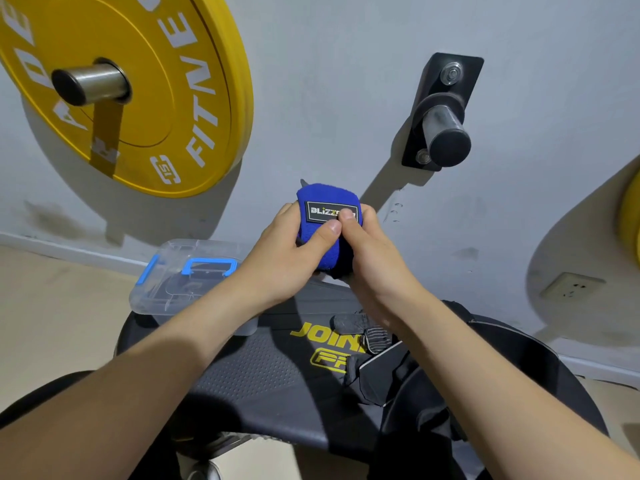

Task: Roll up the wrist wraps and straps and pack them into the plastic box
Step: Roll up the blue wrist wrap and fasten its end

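Yellow weight plate and steel peg on wall, seemingly a socket

On my screen the wrist wrap looks like blue woven cloth, matt and slightly fuzzy, with a smooth black label on it. The plastic box is clear and glossy, its clasps opaque blue plastic. The bench pad looks like matt black vinyl, dimpled across the middle. The weight plate has a smooth yellow finish, rubber or plastic, and I see brushed metal on its peg.

FITNE on plate — BLIZZ on wrap, JOIN on bench.
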